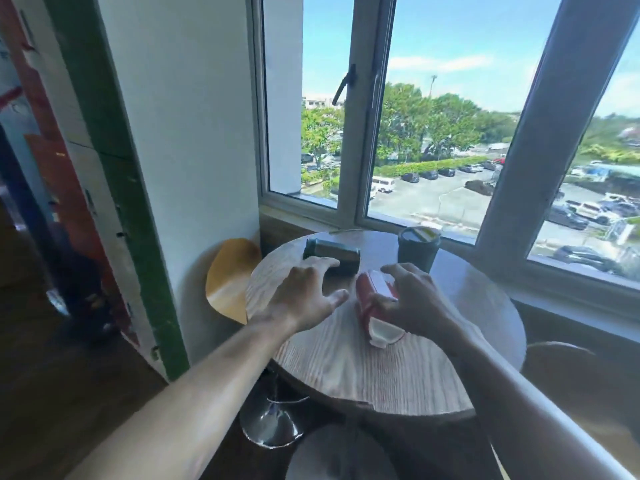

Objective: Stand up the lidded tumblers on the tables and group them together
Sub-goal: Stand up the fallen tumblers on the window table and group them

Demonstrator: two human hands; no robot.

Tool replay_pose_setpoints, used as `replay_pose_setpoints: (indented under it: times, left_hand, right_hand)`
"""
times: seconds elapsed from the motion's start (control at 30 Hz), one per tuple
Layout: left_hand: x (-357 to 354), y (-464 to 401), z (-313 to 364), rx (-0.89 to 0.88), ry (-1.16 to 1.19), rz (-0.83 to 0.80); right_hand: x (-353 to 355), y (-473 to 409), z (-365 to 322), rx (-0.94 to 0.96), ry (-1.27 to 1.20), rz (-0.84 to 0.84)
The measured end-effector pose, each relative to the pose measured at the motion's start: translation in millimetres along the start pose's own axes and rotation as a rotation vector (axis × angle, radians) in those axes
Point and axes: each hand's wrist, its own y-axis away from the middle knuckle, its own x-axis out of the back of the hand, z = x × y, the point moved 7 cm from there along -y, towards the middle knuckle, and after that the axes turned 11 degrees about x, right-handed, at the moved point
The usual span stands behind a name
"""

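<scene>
A round wooden tabletop (346,368) stands by a big window (433,116). Three tumblers are on it.

The red tumbler (375,303) lies on its side near the middle of the tabletop. Its white lid end points toward the person. The right hand (412,303) is on the red tumbler, and its fingers (398,271) curl over the top and side of it, gripping it.

The dark green tumbler (330,255) also lies on its side. It is behind the red tumbler and a little to the left of it, close to the far edge of the tabletop. The left hand (304,292) hovers just in front of it with its fingers spread open. The fingertips reach its near side. I cannot tell if they touch it.

The dark lidded tumbler (418,249) stands upright behind the red tumbler, to the right, next to the window.

A yellow chair (228,275) sits left of the tabletop, by the white wall (180,133).
</scene>
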Motion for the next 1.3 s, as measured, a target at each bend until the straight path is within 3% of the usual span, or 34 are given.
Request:
replay_pose_setpoints:
  times: [0.27,0.4,0.63,1.0,1.3]
  left_hand:
    - [-8,-97,-42,-0.088,0.004,-0.034]
    - [-22,-142,-71,-0.150,0.018,-0.156]
    - [-53,-177,-105,-0.213,-0.071,-0.300]
    - [-69,-194,-120,-0.193,0.000,-0.351]
    - [-77,-191,-136,-0.194,0.155,-0.479]
  right_hand:
    - [-39,-24,12,-0.136,-0.007,-0.099]
    - [-48,-29,14,-0.267,0.060,-0.098]
    - [-51,-22,7,-0.454,0.115,0.038]
    - [-63,9,6,-0.614,0.056,0.166]
    - [-66,16,6,-0.708,-0.033,0.405]
